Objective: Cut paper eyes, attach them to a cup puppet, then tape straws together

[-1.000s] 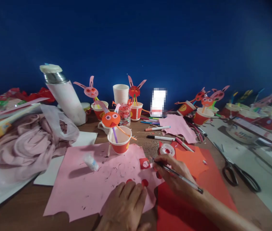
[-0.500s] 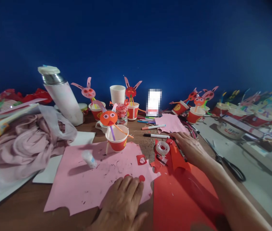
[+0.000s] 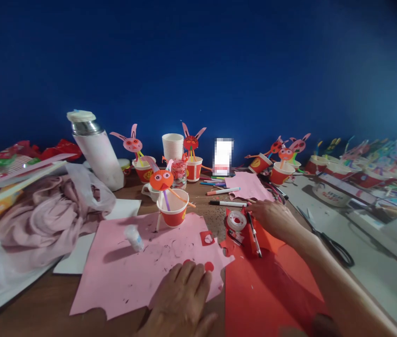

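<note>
My left hand (image 3: pixel 183 297) lies flat, fingers stretched, on the lower right part of a pink paper sheet (image 3: pixel 121 276). Just beyond its fingertips is a red paper disc (image 3: pixel 209 266). My right hand (image 3: pixel 272 216) reaches over orange paper (image 3: pixel 272 238), its fingers extended and partly hidden from view. Beside those fingers lies a slim pen (image 3: pixel 254 238), with a roll of clear tape (image 3: pixel 236 220) to its left. A paper cup (image 3: pixel 172 217) bearing an orange paper rabbit head (image 3: pixel 161 179) stands on the pink sheet's far edge. Left of it is a small whitish bottle (image 3: pixel 134 238).
Scissors (image 3: pixel 328 241) lie on the pale surface at right. Several markers (image 3: pixel 224 191) lie ahead, near a bright phone screen (image 3: pixel 223 154). A white thermos (image 3: pixel 98 154), stacked cups (image 3: pixel 173 147) and other rabbit cups (image 3: pixel 282 174) line the back. Crumpled cloth (image 3: pixel 40 206) is at left.
The pen by my right hand has swung round and now lies more clear of the fingers. My left hand stays on the pink sheet. The view has tilted slightly up.
</note>
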Demonstrator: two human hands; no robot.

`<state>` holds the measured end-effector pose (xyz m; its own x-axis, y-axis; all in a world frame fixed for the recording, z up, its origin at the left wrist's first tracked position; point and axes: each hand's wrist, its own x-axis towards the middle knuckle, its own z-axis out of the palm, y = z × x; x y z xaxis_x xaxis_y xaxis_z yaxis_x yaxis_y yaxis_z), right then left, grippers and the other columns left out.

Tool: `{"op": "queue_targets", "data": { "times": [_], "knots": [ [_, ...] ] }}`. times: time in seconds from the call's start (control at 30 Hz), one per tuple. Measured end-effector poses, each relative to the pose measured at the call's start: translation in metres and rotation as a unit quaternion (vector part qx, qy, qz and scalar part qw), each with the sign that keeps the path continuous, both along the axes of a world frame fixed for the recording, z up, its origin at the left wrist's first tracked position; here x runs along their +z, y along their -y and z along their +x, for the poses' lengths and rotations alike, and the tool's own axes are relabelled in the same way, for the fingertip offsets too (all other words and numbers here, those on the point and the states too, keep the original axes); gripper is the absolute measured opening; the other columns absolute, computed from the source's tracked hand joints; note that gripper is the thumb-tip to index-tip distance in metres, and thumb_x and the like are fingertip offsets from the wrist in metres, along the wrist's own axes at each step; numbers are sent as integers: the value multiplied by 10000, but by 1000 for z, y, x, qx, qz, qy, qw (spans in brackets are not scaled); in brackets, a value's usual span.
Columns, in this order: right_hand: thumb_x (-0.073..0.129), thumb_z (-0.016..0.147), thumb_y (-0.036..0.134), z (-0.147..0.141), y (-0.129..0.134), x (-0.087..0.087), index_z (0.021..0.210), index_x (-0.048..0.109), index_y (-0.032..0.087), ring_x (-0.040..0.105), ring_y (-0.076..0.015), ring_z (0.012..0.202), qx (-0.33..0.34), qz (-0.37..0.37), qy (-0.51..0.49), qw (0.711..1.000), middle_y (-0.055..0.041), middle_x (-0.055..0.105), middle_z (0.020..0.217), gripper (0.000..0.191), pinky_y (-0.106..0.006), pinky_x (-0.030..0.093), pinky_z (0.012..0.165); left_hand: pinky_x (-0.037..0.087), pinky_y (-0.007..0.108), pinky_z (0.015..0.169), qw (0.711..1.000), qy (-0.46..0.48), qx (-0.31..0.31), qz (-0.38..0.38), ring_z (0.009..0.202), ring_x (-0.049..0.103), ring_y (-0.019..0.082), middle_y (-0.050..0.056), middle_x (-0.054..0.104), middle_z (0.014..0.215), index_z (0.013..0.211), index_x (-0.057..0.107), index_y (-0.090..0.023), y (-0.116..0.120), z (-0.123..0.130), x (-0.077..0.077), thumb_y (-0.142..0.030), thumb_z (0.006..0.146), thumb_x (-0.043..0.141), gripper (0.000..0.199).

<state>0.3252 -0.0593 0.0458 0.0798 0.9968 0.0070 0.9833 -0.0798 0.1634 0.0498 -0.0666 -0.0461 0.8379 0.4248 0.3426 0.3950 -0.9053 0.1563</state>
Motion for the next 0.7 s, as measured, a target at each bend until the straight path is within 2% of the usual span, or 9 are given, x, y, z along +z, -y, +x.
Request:
{"op": "queue_targets", "data": {
  "times": [0.13,0.37,0.47,0.57,0.7],
  "knots": [
    [377,866,218,-6,-26,-1,997,638,238,560,-224,904,-2,28,-2,1000,-85,640,963,293,-301,370,729,372,473,830,999,-32,5,-25,988,429,300,125,526,1125,1191,435,-139,0,1,5,-338,748,503,491],
    [554,767,255,-14,-59,-7,887,676,235,557,-215,886,33,22,-36,999,-64,654,897,173,-258,378,683,361,482,855,998,-54,-3,-43,1012,426,304,135,521,1143,1210,430,-125,2,-1,10,-391,785,456,502],
    [524,788,230,-19,-56,0,872,656,202,568,-210,856,32,46,-52,997,-71,657,892,159,-266,378,683,364,486,845,997,-61,-6,-42,1004,429,308,142,517,1143,1218,419,-121,1,-1,13,-393,778,464,519],
    [425,855,231,-26,-40,9,961,584,173,577,-199,827,35,94,-74,992,-75,655,888,200,-290,378,725,389,456,801,998,-50,-10,-42,938,456,277,139,532,1097,1195,432,-122,-1,0,20,-358,790,445,469],
    [329,899,243,-36,-10,9,1018,489,162,575,-151,763,90,141,-133,977,-58,635,861,215,-246,408,689,411,398,734,998,-29,-24,-47,846,479,232,106,561,969,1099,488,-143,-3,1,32,-336,829,400,343]
  ]
}}
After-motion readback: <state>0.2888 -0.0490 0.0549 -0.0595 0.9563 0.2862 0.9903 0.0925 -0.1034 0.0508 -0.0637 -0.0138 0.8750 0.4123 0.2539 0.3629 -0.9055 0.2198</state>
